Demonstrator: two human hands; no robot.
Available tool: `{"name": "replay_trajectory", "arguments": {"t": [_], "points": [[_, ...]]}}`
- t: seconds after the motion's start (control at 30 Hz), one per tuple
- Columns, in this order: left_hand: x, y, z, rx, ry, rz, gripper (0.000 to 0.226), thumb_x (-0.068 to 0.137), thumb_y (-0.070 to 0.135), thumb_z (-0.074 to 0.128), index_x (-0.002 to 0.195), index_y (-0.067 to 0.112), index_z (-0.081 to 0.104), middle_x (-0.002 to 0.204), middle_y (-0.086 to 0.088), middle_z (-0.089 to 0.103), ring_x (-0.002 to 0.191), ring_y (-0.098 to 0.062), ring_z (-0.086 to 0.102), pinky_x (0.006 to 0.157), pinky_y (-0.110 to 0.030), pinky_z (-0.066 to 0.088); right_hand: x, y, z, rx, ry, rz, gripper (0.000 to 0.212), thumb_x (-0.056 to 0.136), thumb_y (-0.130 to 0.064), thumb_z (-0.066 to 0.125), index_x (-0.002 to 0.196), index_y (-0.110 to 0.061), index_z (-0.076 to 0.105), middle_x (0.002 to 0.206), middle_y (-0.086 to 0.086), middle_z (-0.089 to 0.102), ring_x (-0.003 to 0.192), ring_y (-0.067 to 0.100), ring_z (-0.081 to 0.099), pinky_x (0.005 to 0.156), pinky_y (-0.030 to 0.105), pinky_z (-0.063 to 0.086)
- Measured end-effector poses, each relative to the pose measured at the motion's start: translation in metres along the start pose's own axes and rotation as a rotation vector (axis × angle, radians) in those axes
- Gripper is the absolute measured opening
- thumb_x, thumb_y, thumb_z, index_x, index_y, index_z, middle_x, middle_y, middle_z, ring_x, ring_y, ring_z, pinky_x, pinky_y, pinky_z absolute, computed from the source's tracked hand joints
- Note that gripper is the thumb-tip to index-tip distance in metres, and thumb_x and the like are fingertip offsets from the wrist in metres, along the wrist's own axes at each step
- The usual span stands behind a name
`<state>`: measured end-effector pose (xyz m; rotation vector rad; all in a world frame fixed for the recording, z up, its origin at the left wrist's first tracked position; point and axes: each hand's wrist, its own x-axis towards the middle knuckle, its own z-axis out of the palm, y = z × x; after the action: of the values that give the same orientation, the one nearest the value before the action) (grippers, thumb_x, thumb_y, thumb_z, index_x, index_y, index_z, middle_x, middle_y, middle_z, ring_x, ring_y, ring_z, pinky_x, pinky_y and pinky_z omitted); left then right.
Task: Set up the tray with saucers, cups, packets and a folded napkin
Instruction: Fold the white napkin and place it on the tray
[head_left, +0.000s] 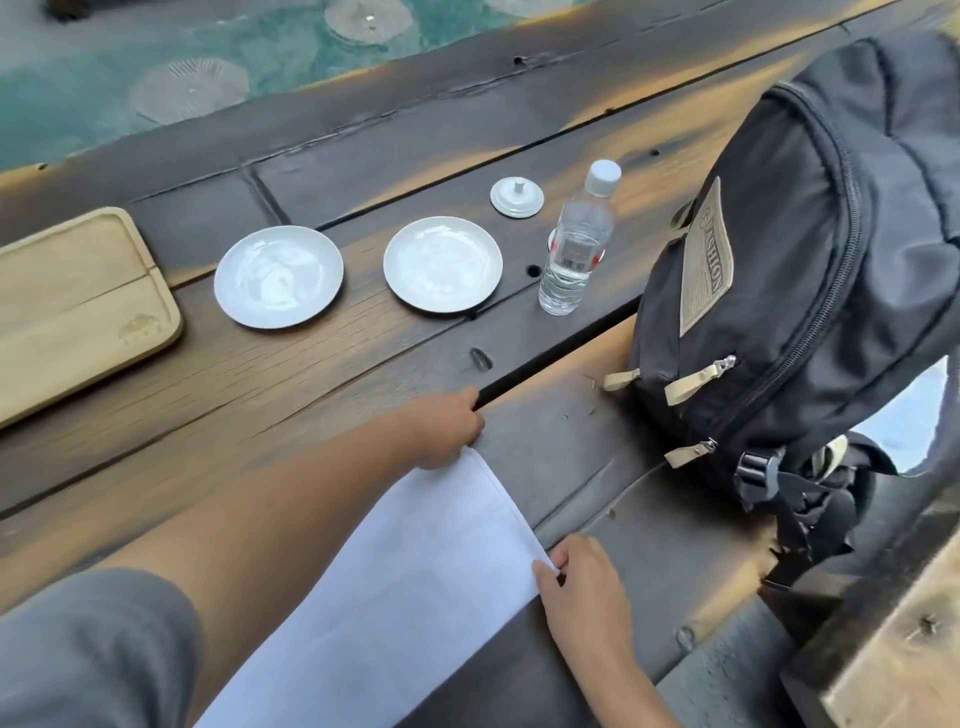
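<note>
Napkin (415, 571) pinched by both hands, left hand (447, 426) and right hand (582, 587), at table's (260, 395) near edge.

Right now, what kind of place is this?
Probably an outdoor café or terrace beside a pool: rough dark plank table, teal water with round stepping stones beyond, white ceramic saucers awaiting a pale wooden tray.

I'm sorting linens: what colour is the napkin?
White, plain, no pattern; the napkin shows in the head view, held at two corners.
</note>
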<state>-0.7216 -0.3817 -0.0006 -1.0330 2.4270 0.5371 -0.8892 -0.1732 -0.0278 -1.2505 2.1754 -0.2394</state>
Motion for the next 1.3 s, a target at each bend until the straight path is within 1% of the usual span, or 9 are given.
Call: {"name": "replay_trajectory", "arguments": {"t": [0.17, 0.33, 0.57, 0.7, 0.8, 0.9, 1.1, 1.23, 1.3], "points": [[-0.026, 0.003, 0.003, -0.168, 0.086, -0.049, 0.025, 0.085, -0.001, 0.043, 0.097, 0.019, 0.052, 0.102, -0.008, 0.055, 0.099, -0.031, 0.056, 0.079, -0.042, 0.049, -0.009, -0.002, -0.002, 0.246, 0.0, 0.008, 0.022, 0.081, -0.02, 0.066, 0.07, -0.023, 0.048, 0.058, -0.009, 0.052, 0.054, 0.009, 0.045, 0.055, 0.03, 0.038], [-0.063, -0.002, -0.007, -0.114, 0.196, -0.035, 0.039, 0.093, 0.001, 0.044, 0.12, 0.02, 0.064, 0.113, -0.004, 0.065, 0.112, -0.025, 0.052, 0.093, -0.04, 0.045, -0.028, -0.006, -0.009, 0.505, -0.02, -0.021, 0.016, 0.084, -0.015, 0.07, 0.075, -0.024, 0.06, 0.061, -0.012, 0.058, 0.054, 0.007, 0.05, 0.06, 0.039, 0.051], [-0.133, -0.008, -0.025, -0.155, 0.283, -0.052, 0.018, 0.089, 0.003, 0.054, 0.098, 0.013, 0.066, 0.103, -0.005, 0.065, 0.102, -0.024, 0.053, 0.082, -0.031, 0.041, -0.067, -0.023, -0.026, 0.584, -0.133, -0.177, 0.018, 0.087, -0.019, 0.072, 0.074, -0.029, 0.063, 0.059, -0.011, 0.051, 0.058, 0.014, 0.045, 0.061, 0.038, 0.047], [-0.188, -0.017, -0.023, -0.236, 0.274, -0.082, 0.013, 0.09, 0.005, 0.058, 0.098, 0.011, 0.067, 0.105, -0.006, 0.062, 0.1, -0.022, 0.055, 0.078, -0.029, 0.041, -0.098, -0.044, -0.022, 0.581, -0.246, -0.287, 0.018, 0.087, -0.019, 0.071, 0.074, -0.027, 0.062, 0.06, -0.011, 0.053, 0.058, 0.011, 0.046, 0.06, 0.032, 0.042], [-0.229, -0.025, -0.008, -0.265, 0.29, -0.137, 0.014, 0.09, 0.004, 0.059, 0.099, 0.011, 0.066, 0.106, -0.005, 0.061, 0.098, -0.021, 0.053, 0.078, -0.029, 0.041, -0.122, -0.06, -0.012, 0.471, -0.306, -0.473, 0.01, 0.084, -0.035, 0.064, 0.079, -0.027, 0.061, 0.062, -0.008, 0.054, 0.056, 0.002, 0.044, 0.055, 0.019, 0.037], [-0.267, -0.033, 0.015, -0.275, 0.286, -0.226, 0.018, 0.089, 0.003, 0.057, 0.1, 0.015, 0.064, 0.113, -0.002, 0.057, 0.089, -0.012, 0.041, 0.062, -0.02, 0.027, -0.143, -0.076, 0.007, 0.393, -0.374, -0.567, 0.012, 0.083, -0.036, 0.06, 0.079, -0.025, 0.056, 0.06, -0.008, 0.048, 0.054, 0.004, 0.041, 0.052, 0.017, 0.033], [-0.322, -0.042, 0.06, -0.358, 0.246, -0.364, 0.028, 0.085, -0.002, 0.048, 0.097, 0.018, 0.061, 0.117, -0.001, 0.052, 0.094, -0.022, 0.051, 0.077, -0.035, 0.044, -0.173, -0.103, 0.044, 0.278, -0.492, -0.653, 0.019, 0.085, -0.027, 0.061, 0.07, -0.031, 0.049, 0.057, -0.015, 0.047, 0.054, 0.005, 0.042, 0.053, 0.014, 0.034], [-0.343, -0.052, 0.095, -0.42, 0.206, -0.426, 0.027, 0.084, -0.003, 0.047, 0.094, 0.018, 0.059, 0.11, 0.0, 0.05, 0.092, -0.025, 0.055, 0.08, -0.044, 0.049, -0.184, -0.114, 0.065, 0.152, -0.6, -0.688, 0.019, 0.085, -0.03, 0.058, 0.069, -0.03, 0.047, 0.062, -0.016, 0.052, 0.059, 0.005, 0.046, 0.055, 0.017, 0.035], [-0.348, -0.057, 0.111, -0.43, 0.191, -0.447, 0.026, 0.085, -0.003, 0.048, 0.093, 0.019, 0.058, 0.105, 0.002, 0.047, 0.086, -0.021, 0.051, 0.073, -0.04, 0.046, -0.187, -0.118, 0.076, 0.065, -0.643, -0.712, 0.018, 0.085, -0.031, 0.056, 0.069, -0.03, 0.046, 0.064, -0.013, 0.052, 0.062, 0.005, 0.047, 0.059, 0.021, 0.037]]}}
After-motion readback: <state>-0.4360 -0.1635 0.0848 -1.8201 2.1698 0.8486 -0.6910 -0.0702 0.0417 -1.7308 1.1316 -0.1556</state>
